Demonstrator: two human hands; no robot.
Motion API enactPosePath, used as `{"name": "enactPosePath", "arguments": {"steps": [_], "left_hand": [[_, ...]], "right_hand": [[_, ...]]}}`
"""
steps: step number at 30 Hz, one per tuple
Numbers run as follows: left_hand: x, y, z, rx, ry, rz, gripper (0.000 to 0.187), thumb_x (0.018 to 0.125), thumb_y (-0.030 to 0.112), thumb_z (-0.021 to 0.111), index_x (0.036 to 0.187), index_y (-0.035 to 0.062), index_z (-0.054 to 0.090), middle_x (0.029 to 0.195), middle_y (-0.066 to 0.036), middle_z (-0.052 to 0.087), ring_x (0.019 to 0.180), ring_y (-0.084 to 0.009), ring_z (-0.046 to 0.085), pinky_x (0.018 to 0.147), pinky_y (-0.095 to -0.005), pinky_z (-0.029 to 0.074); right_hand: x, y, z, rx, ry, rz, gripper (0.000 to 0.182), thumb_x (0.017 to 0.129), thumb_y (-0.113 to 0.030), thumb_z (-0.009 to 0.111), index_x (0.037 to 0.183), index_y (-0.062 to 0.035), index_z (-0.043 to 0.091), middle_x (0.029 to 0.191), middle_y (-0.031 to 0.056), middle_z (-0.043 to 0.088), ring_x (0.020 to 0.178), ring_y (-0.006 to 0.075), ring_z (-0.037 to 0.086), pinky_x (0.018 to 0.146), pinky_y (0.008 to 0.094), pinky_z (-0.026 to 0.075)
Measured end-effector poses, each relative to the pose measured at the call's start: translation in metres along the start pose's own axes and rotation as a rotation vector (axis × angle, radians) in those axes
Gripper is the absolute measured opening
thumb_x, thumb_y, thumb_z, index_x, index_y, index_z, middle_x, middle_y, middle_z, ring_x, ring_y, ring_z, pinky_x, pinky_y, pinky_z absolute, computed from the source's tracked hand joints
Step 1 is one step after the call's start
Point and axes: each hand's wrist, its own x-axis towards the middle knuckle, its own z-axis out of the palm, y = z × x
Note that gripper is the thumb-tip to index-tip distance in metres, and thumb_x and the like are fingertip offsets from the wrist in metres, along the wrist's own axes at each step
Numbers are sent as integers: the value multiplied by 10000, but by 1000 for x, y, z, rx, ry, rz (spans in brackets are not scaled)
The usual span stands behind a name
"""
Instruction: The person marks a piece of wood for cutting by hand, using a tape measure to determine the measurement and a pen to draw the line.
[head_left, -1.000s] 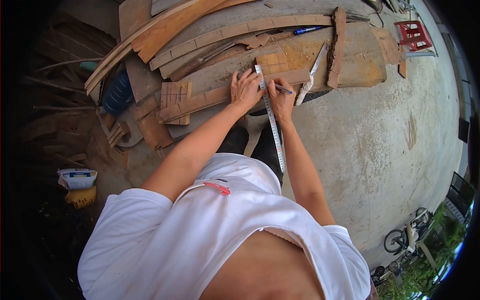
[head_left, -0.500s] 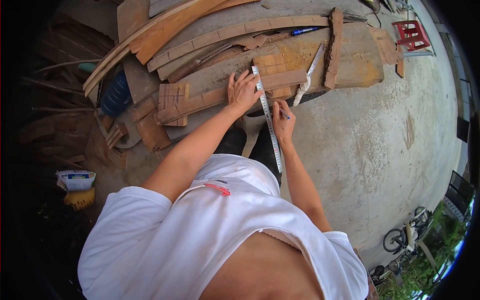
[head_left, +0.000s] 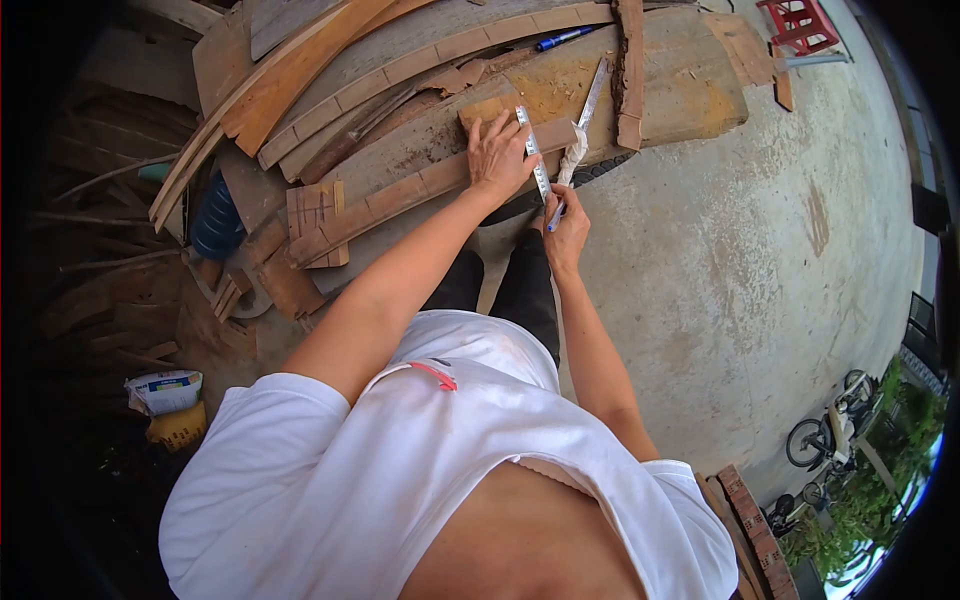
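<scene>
Now, nearest me at two o'clock, the right hand (head_left: pixel 567 235) closes round a pen (head_left: pixel 556 216); it has drawn back off the wooden strip (head_left: pixel 390 203), and less tape measure (head_left: pixel 534 150) shows than a second ago. Whether it also grips the tape, I can't tell. At twelve, the left hand (head_left: pixel 497 160) spreads its fingers beside the tape, which crosses the strip at one o'clock.

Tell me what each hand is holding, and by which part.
The right hand holds a pen in its fingers, exact spot unclear. The left hand touches the measuring strip partway along; whether either hand grips it can't be told.
</scene>
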Motion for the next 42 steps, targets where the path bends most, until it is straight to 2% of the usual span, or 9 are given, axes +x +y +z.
{"name": "enactPosePath", "arguments": {"steps": [20,23,27,29,33,35,36,39,42], "left_hand": [[1,13,11,106,20,-84,556,808,336,765,1293,96,636,1316,-60,622,1384,-270,441,1152,-578,233],[5,10,8,115,16,-34,553,810,335,762,1292,95,636,1313,-55,623,1375,-269,451,1151,-583,231],[2,14,8,102,12,-62,556,802,325,771,1290,96,636,1314,-45,623,1379,-272,442,1159,-622,195],[2,15,7,104,13,-77,557,799,321,775,1289,97,636,1315,-42,623,1381,-273,437,1161,-637,180],[2,15,3,107,4,-69,564,787,312,787,1287,99,637,1322,-37,619,1386,-280,429,1169,-663,139],[2,17,4,108,5,-65,564,786,310,789,1286,99,637,1325,-37,617,1386,-281,428,1169,-667,132],[2,17,4,109,1,-66,565,783,307,791,1286,99,637,1325,-38,617,1386,-283,428,1169,-671,128],[3,17,2,115,-7,-69,562,779,301,795,1280,100,638,1323,-40,617,1386,-287,427,1166,-678,124],[4,17,2,129,3,-63,558,775,294,799,1273,104,638,1322,-41,618,1387,-289,426,1161,-686,125]], "right_hand": [[20,15,-15,13,-122,11,138,920,-101,665,1029,-17,686,816,190,671,689,320,641,674,380,509],[20,16,-12,-13,-107,-4,138,921,-102,664,1027,-15,684,809,192,672,685,324,641,670,381,509],[22,15,-15,-8,-131,32,133,925,-102,661,1025,-16,686,830,198,664,710,330,640,689,395,508],[22,20,-13,-62,-53,-125,176,961,-150,628,1065,-24,692,848,190,653,737,326,635,697,400,499],[37,-2,-21,-227,114,-228,245,1009,-218,572,1076,-27,711,858,174,643,757,323,631,692,400,490],[55,-13,-22,18,42,-60,321,1040,-272,530,1048,-24,733,841,159,653,736,298,630,673,375,483],[63,-16,-18,124,55,-11,321,1024,-270,570,995,0,740,817,152,680,706,248,644,666,346,490],[84,-18,-2,335,-9,42,304,990,-261,624,989,25,729,789,142,705,686,193,654,661,313,500],[90,-24,0,221,-52,17,262,945,-225,670,972,30,723,792,139,726,691,164,671,671,306,519]]}}
